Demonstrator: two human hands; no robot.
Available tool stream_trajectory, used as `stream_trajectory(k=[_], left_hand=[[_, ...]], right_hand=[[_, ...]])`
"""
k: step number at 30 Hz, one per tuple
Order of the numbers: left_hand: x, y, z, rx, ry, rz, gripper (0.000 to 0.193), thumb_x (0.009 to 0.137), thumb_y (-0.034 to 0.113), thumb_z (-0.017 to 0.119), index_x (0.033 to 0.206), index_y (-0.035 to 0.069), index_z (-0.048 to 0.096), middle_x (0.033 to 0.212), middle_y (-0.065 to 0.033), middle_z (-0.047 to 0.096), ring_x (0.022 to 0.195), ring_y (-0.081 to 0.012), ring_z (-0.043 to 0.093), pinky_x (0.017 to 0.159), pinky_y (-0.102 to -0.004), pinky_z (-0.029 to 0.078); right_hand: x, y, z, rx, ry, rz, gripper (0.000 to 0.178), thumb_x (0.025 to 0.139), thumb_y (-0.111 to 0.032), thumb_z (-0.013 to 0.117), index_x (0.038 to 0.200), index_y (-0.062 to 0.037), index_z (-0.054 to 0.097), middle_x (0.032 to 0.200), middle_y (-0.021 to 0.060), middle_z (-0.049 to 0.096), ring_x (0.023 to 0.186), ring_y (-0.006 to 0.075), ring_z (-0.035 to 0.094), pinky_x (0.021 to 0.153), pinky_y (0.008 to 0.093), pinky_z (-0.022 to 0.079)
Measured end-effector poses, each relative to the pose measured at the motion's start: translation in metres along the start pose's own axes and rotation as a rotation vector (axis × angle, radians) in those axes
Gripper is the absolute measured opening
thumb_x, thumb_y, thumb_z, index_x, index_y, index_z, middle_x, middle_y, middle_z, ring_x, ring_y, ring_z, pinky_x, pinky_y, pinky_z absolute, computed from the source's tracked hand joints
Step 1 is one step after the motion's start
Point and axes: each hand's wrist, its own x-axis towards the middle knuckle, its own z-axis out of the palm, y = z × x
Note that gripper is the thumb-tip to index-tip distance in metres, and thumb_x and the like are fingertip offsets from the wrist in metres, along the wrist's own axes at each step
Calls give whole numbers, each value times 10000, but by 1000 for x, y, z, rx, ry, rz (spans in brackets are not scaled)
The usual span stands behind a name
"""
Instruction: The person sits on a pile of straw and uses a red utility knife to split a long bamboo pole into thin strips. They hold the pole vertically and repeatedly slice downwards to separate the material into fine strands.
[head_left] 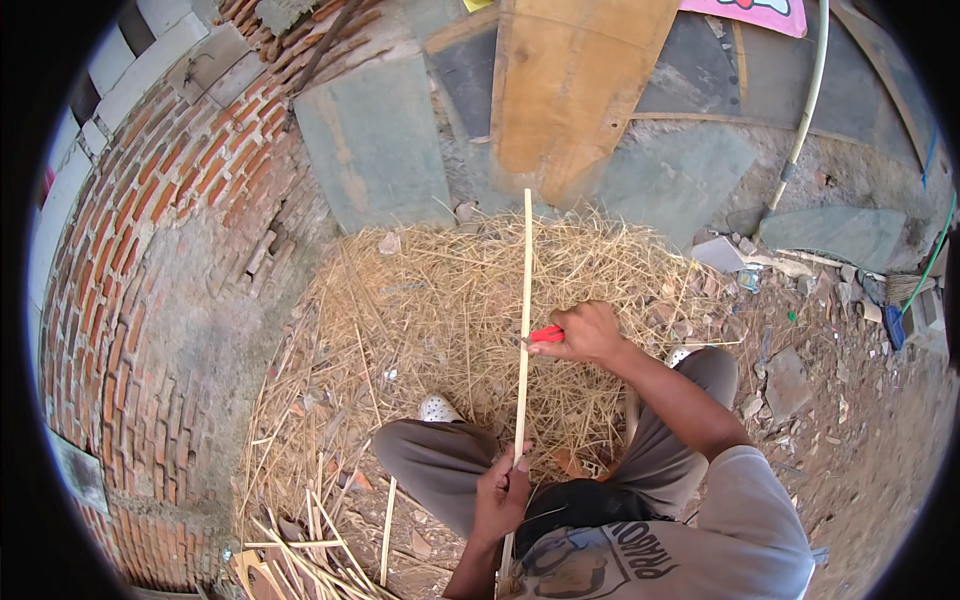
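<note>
A long, pale bamboo strip (526, 262) runs upright through the middle of the view, from my lap toward the boards ahead. Low on the strip, my left hand (502, 495) is closed around it close to my body. Farther up, my right hand (588, 334) is closed on a red-handled tool (545, 334). The tool's working end meets the strip's right side; the fingers hide most of it, and it looks like a knife, though its blade is too small to make out.
Thin shavings (440, 300) cover the ground before my legs. More bamboo strips (315, 560) lie at the lower left. A brick wall (150, 270) rises at left. Grey slabs (375, 140) and a wooden board (575, 90) lean ahead. Rubble and a pale pole (805, 110) are at right.
</note>
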Motion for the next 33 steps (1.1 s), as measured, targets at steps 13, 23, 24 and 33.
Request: stream_trajectory(k=[13,23,24,33], left_hand=[[-23,-9,0,71,-30,-17,295,991,59,487,1272,9,565,648,105,389,559,18,312,486,-179,232],[-53,-10,-22,40,-138,-122,284,993,67,489,1254,1,576,675,104,418,588,23,334,511,-170,238],[-67,-10,-22,34,-139,-117,283,992,64,490,1253,-3,576,673,106,416,584,24,330,508,-171,235],[-47,-5,-38,-45,115,-93,306,997,84,465,1279,10,559,538,86,392,441,5,308,411,-195,224]], right_hand=[[14,42,13,6,92,123,766,741,-840,478,565,-105,607,414,75,484,376,235,519,411,391,420],[33,99,8,164,51,619,804,814,-804,403,628,-56,630,497,125,538,484,294,574,491,436,449],[33,116,5,196,134,725,807,823,-795,398,642,-44,632,506,126,532,487,303,555,512,444,442],[-1,12,-7,256,-49,165,701,824,-748,471,683,-88,662,470,112,536,453,288,576,479,411,469]])
